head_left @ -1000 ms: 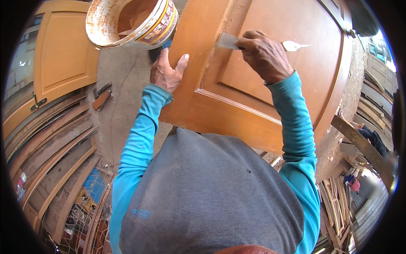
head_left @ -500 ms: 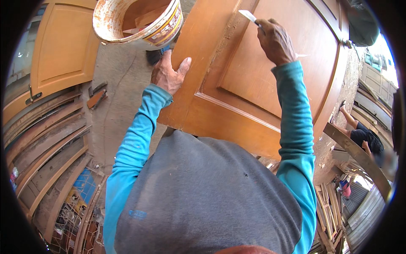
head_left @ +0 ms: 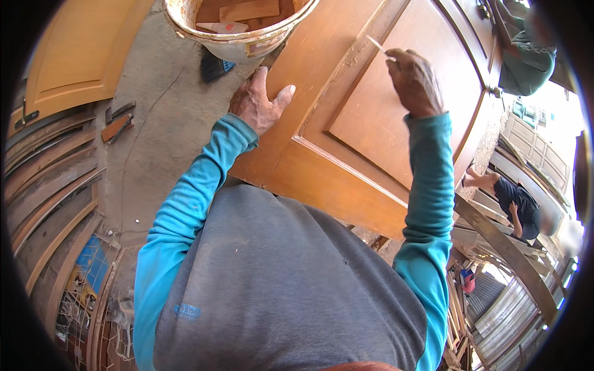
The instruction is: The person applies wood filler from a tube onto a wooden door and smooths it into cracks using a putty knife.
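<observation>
A brown panelled wooden door (head_left: 278, 164) lies in front of me, its corner close to my torso. My left hand (head_left: 260, 104) grips the door's left edge; the thumb lies on the face, and the fingers curl over the side, partly hidden. Over the raised panel, my right hand (head_left: 416, 81) is closed around a putty knife (head_left: 375, 43). Its pale blade points up and left toward the groove beside the panel, where rough brownish residue shows. Whether the blade touches the wood I cannot tell. Beyond my left fingers is a black-bristled brush (head_left: 214, 67) with blue on it.
A smeared bucket (head_left: 244, 46) holding a flat wooden piece and a pale tool stands at the top. Boards (head_left: 55, 204) and a yellowish door (head_left: 77, 62) line the left. Two other people (head_left: 526, 65) (head_left: 518, 201) are at the right, near a slanting beam (head_left: 507, 253).
My view has shifted, so the bucket sits higher. My right hand has turned, and the knife blade now appears thinner, nearly edge-on. My left hand stays at the door's edge.
</observation>
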